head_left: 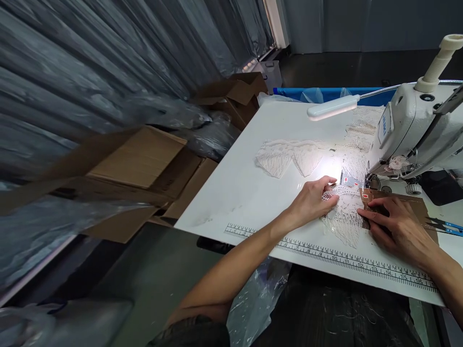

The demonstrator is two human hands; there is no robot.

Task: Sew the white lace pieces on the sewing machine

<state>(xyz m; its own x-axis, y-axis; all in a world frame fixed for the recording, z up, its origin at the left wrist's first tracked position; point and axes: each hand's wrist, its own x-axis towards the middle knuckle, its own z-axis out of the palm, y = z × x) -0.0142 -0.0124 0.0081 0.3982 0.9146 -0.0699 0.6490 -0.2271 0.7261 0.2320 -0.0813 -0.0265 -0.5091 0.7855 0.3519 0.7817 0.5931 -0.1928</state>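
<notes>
A white lace piece lies on the sewing table under the lamp, just in front of the sewing machine's needle area. My left hand pinches its upper left edge between thumb and fingers. On the other side, my right hand lies with fingers apart, fingertips touching the lace's right edge and the brown plate. More lace continues behind, beside the presser foot. Small red-and-white marks show on the plates near the needle. The needle tip itself is too small to make out.
Another scalloped lace piece lies left on the white table. Blue-handled snips rest at the right. A lamp hangs low over the work. A printed ruler follows the front edge. Cardboard boxes stand left.
</notes>
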